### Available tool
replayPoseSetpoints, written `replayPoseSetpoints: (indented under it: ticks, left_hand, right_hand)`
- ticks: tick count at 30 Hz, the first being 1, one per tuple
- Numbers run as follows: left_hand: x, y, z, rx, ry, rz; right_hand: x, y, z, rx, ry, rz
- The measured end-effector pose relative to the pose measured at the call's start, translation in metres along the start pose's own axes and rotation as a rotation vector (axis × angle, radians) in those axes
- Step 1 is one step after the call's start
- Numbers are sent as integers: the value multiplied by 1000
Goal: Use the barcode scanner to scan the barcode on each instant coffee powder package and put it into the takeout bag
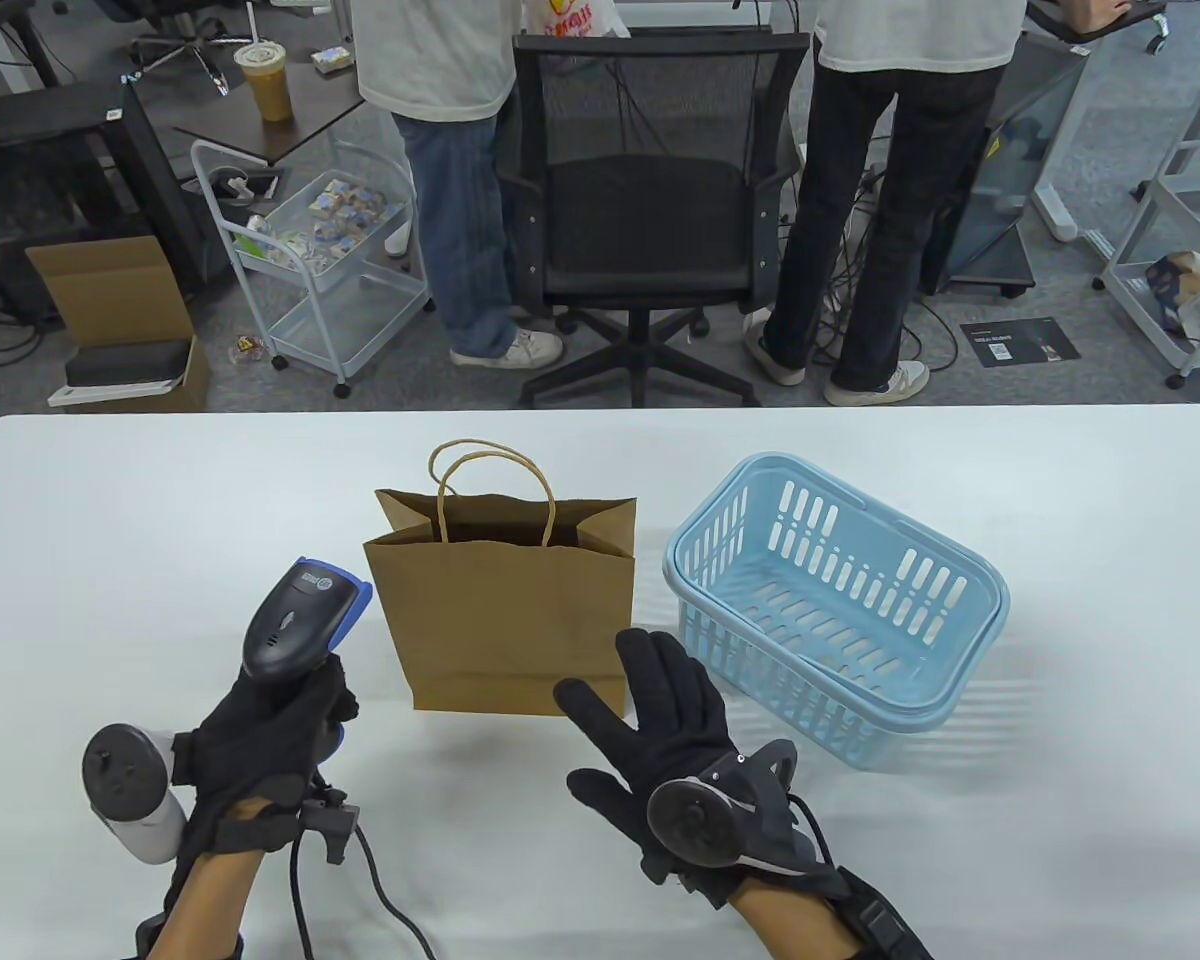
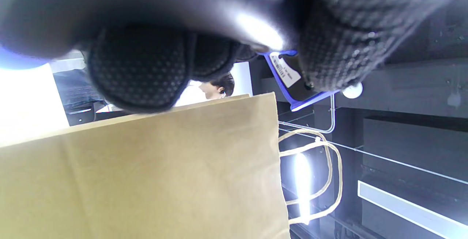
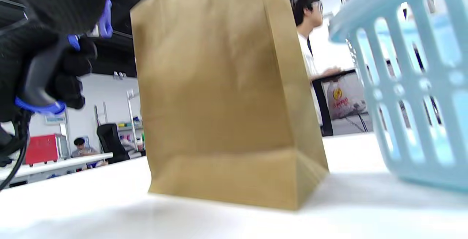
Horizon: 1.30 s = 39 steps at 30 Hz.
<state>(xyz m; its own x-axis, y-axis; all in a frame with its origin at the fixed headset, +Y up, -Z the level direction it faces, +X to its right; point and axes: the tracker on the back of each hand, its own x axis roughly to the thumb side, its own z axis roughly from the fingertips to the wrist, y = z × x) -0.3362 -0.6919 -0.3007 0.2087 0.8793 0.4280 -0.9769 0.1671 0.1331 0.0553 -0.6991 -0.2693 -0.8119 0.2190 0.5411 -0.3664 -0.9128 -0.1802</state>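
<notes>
A brown paper takeout bag (image 1: 505, 610) with twine handles stands upright at the table's middle; it also fills the left wrist view (image 2: 153, 180) and the right wrist view (image 3: 219, 114). My left hand (image 1: 270, 740) grips the handle of a grey and blue barcode scanner (image 1: 300, 620), held upright just left of the bag with its cable trailing down. My right hand (image 1: 660, 720) is spread with straight fingers, holding nothing, in front of the bag's lower right corner. A light blue plastic basket (image 1: 840, 600) to the bag's right looks empty. No coffee package is visible.
The white table (image 1: 110, 520) has its far edge just behind the bag and basket. Beyond it stand a black office chair (image 1: 650, 220), two people, a white cart (image 1: 320, 260) and a cardboard box (image 1: 120, 320).
</notes>
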Motion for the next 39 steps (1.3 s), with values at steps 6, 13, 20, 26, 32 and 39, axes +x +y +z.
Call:
replayPoseSetpoints:
  ticks: [6,13,20,26,32,39]
  left_hand:
    - [-6,-4,1,-18,17,-31]
    - [-4,-2,0,-13,8,-34]
    - [-10,-4,1,-19,28,-68]
    - [-11,-5,2,-25,34,-83]
    - [-16,-4,1,-20,63,-98]
    - [-29,12,0,87,221,-109]
  right_hand:
    - [-4,14,0,154,49,-28]
    - [-20,16,-3,182,96,-2]
    - [-28,18,-6,204,124,-9]
    - [-26,20,-7,221,114,-25]
    - [-34,20,-5,226,150,-54]
    - [-34,21,-4,256,161,-96]
